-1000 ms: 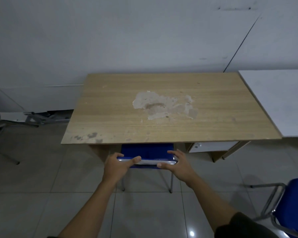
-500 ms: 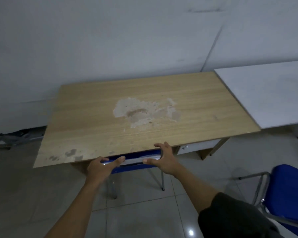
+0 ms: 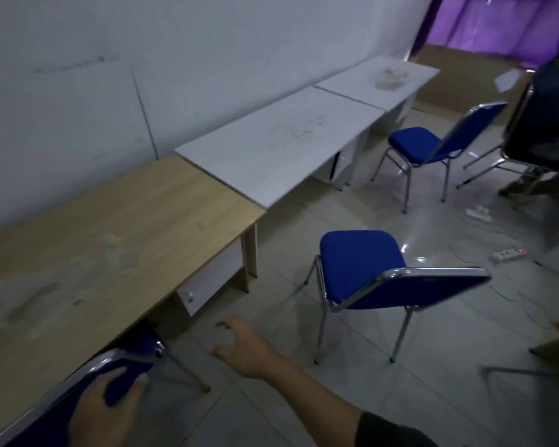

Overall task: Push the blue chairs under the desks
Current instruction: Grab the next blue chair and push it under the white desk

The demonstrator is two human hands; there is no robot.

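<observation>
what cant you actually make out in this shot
- Head view: seat of the pushed-in blue chair, hidden under the wooden desk.
- Left hand on that chair's backrest: wrist cut off by the bottom edge.
- Right hand: motion-blurred, fingers spread, touching nothing.
- Seated person: cut by the right edge, dark.
- Power strip on the floor: too small for detail.

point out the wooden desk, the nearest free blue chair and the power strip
wooden desk [image 3: 110,233], head view, bare top
blue chair [image 3: 359,259], head view, seat cushion
power strip [image 3: 509,253], head view, its body
</observation>
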